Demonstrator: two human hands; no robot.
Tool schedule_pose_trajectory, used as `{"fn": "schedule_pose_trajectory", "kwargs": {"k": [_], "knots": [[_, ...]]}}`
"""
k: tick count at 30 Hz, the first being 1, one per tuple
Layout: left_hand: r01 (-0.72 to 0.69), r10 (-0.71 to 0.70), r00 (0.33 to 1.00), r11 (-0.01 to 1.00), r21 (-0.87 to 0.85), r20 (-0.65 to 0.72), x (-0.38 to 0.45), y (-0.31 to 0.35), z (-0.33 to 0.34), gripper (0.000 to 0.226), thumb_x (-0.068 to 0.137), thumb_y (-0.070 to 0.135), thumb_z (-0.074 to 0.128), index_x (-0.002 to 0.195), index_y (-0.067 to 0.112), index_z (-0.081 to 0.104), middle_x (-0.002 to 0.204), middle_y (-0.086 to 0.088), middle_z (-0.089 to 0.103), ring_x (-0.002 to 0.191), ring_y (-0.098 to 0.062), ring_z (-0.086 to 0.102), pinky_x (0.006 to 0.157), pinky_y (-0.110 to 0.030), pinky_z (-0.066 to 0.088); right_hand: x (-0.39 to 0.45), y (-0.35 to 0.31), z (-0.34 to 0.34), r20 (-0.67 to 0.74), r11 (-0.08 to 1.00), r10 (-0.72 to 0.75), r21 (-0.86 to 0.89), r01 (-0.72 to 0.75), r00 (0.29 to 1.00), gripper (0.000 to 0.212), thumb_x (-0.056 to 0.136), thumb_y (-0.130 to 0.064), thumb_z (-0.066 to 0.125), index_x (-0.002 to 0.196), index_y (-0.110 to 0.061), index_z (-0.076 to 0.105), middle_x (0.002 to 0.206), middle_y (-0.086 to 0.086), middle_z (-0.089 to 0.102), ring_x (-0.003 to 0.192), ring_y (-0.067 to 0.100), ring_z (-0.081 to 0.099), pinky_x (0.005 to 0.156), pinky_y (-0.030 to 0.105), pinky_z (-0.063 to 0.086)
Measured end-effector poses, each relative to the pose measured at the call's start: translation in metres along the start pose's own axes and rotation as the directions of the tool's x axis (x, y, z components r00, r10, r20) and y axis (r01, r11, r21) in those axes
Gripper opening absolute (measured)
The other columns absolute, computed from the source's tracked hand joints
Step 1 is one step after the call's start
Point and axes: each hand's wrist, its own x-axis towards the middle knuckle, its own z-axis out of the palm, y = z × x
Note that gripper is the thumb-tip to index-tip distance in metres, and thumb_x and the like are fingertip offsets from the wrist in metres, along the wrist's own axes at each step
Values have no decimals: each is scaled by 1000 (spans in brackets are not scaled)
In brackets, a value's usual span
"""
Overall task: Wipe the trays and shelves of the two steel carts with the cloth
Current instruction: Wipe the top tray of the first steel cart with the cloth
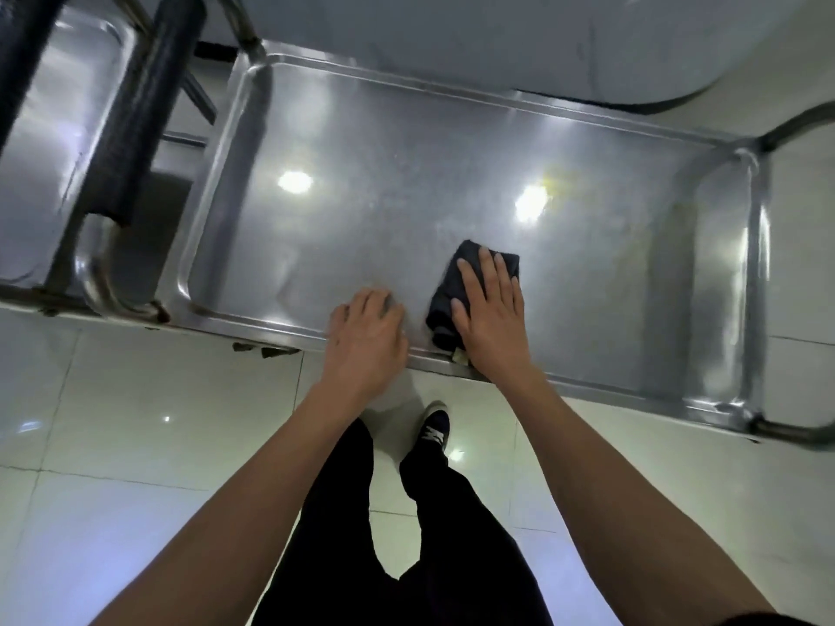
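1. Lying bunched on the near part of the steel tray, the dark cloth looks soft, light and limp; it will fold and slide easily on the smooth metal, so flat downward pressure should serve better than a pinch.
2. Right hand rests on the cloth with fingers straight and spread, palm pressing it down; most of the cloth shows at the hand's left side and beyond the fingertips.
3. Left hand sits just beside it on the tray's near rim, fingers bent over the edge, seemingly steadying the cart.
4. Tray metal looks hard, slick and reflective, with a yellowish smear farther in.
5. Second cart stands at the left, touching or nearly so; pale tiled floor lies below.
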Motion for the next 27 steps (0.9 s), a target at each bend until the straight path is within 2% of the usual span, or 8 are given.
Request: {"fn": "schedule_pose_trajectory", "kwargs": {"k": [5, 13, 17, 22, 27], "knots": [[34, -34, 999, 999, 0, 27, -4, 23, 12, 32, 91, 26, 51, 120, 15, 60, 146, -9, 44, 141, -29, 33, 103, -50, 40, -33, 35, -7, 3, 1000, 8, -11, -8, 1000, 57, 106, -40, 31, 159, -22, 17, 168, 4, -1, 155, 23, -5, 124, 49, 10], [3, -5, 999, 999, 34, 50, -10, 14, 3, 36, 95, 28, 46, 128, 19, 54, 150, -4, 38, 145, -25, 25, 107, -51, 34, -44, 11, 2, -9, 1000, 4, -24, -5, 1000, 58, 105, -37, 34, 158, -18, 21, 168, 8, 1, 154, 27, -4, 123, 53, 10], [83, -84, 996, 996, -31, -20, -28, -16, -1, 29, 97, 27, 45, 123, 21, 56, 143, -2, 44, 140, -23, 32, 109, -49, 32, -32, -23, 10, 24, 997, -74, -29, 74, 997, 59, 105, -39, 32, 158, -19, 19, 168, 7, -2, 154, 27, -6, 123, 53, 9], [204, -219, 959, 974, -99, -180, -63, -77, -5, 22, 94, 24, 55, 113, 17, 65, 131, -6, 56, 128, -27, 47, 98, -52, 42, -11, -90, 26, 68, 983, -182, -20, 184, 981, 60, 104, -40, 30, 159, -19, 18, 168, 7, -4, 154, 27, -8, 124, 53, 6], [348, -366, 913, 929, -125, -178, -90, -139, -9, 27, 92, 25, 51, 114, 17, 65, 131, -5, 55, 127, -27, 47, 97, -50, 43, 12, -160, 44, 84, 970, -241, -22, 244, 967, 59, 105, -39, 31, 159, -19, 19, 168, 7, -2, 154, 28, -7, 124, 53, 7]]}}
